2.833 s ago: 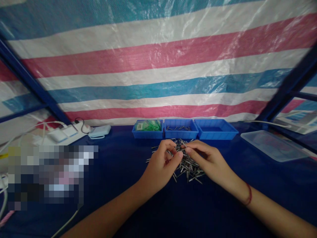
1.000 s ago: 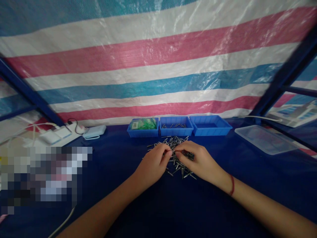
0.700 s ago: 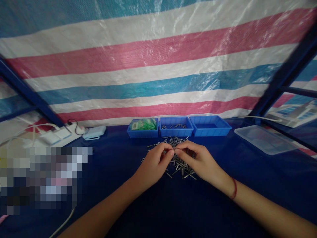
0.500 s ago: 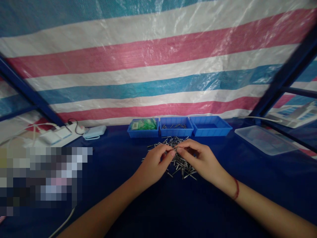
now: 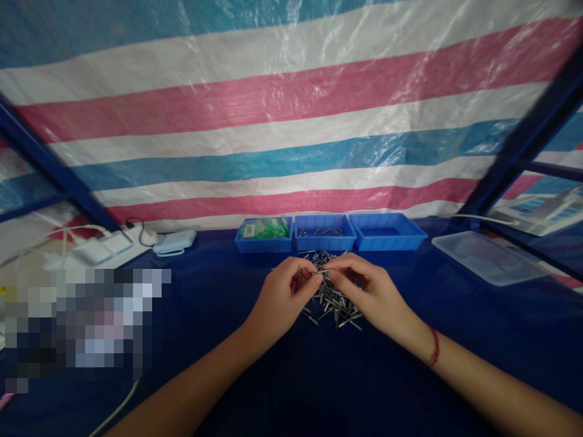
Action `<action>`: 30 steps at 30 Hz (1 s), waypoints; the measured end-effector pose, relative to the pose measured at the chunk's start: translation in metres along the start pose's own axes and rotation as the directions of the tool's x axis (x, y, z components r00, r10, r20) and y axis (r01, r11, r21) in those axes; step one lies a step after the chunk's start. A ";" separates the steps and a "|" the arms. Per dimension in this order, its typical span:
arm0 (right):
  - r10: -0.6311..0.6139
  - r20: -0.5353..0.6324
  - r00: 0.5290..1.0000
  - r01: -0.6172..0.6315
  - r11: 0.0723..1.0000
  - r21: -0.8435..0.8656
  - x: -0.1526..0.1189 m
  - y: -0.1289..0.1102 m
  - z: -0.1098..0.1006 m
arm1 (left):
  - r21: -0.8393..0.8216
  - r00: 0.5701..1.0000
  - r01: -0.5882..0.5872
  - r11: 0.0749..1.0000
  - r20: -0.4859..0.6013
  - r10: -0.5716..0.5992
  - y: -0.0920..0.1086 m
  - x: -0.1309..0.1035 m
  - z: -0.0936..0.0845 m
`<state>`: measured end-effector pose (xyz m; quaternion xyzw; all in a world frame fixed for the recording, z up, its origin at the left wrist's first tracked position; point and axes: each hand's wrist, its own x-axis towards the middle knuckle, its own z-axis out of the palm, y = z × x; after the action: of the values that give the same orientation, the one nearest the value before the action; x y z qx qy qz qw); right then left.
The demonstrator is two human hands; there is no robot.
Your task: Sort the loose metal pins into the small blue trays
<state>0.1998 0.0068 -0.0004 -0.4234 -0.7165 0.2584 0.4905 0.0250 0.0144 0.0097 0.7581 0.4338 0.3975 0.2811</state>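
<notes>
A heap of thin metal pins (image 5: 337,297), silver and dark grey, lies on the blue tabletop (image 5: 291,388). Above the heap, my left hand (image 5: 285,294) and my right hand (image 5: 371,291) meet fingertip to fingertip. One slim silver metal pin (image 5: 323,271) stretches between them, roughly level. The left thumb and forefinger pinch one end of it. At the other end, the right thumb and forefinger are closed on it. The pin's ends are partly covered by the fingers, and its exact kind is too small to make out.
Behind the heap stand three blue bins: one with green packets (image 5: 268,228), a middle bin (image 5: 325,243) with several pins, and a right bin (image 5: 389,241). A clear plastic lid (image 5: 487,258) lies at right. At left are a power strip (image 5: 122,246), a pale blue device (image 5: 175,243) and a cable (image 5: 116,409).
My left hand has shifted slightly and its fingers have opened out a little from the pinch. The pin between the fingertips now shows more plainly. My right hand has barely moved.
</notes>
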 end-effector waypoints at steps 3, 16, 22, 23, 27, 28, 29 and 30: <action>-0.034 0.044 0.998 0.036 0.998 -0.051 0.000 0.000 0.000 | 0.013 0.999 -0.024 1.000 -0.040 0.025 0.001 0.000 0.000; -0.243 -0.070 0.968 0.175 0.845 -0.506 0.031 0.002 -0.010 | -0.086 0.998 0.055 0.995 -0.024 -0.058 -0.003 0.001 0.001; -0.207 -0.064 0.976 0.095 0.674 -0.732 0.085 0.036 -0.005 | -0.002 0.999 0.028 1.000 0.042 -0.028 -0.009 0.002 0.001; -0.199 -0.061 0.978 0.088 0.661 -0.745 0.089 0.040 -0.003 | 0.017 0.999 0.019 1.000 0.050 -0.020 -0.010 0.002 0.001; -0.174 -0.067 0.983 0.063 0.649 -0.758 0.083 0.041 -0.005 | 0.113 0.997 -0.043 0.993 0.070 0.035 -0.014 0.003 -0.003; -0.169 -0.066 0.983 0.062 0.656 -0.752 0.078 0.039 -0.008 | 0.149 0.995 -0.075 0.986 0.084 0.063 -0.015 0.003 -0.004; -0.164 -0.062 0.985 0.064 0.667 -0.742 0.071 0.037 -0.012 | 0.188 0.990 -0.112 0.976 0.108 0.092 -0.016 0.003 -0.005; -0.158 -0.056 0.986 0.068 0.681 -0.729 0.063 0.035 -0.016 | 0.228 0.982 -0.151 0.962 0.143 0.121 -0.016 0.003 -0.006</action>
<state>0.2172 0.0785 0.0091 -0.5514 -0.7557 -0.1007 0.3387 0.0142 0.0250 0.0016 0.8382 0.4063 0.3119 0.1874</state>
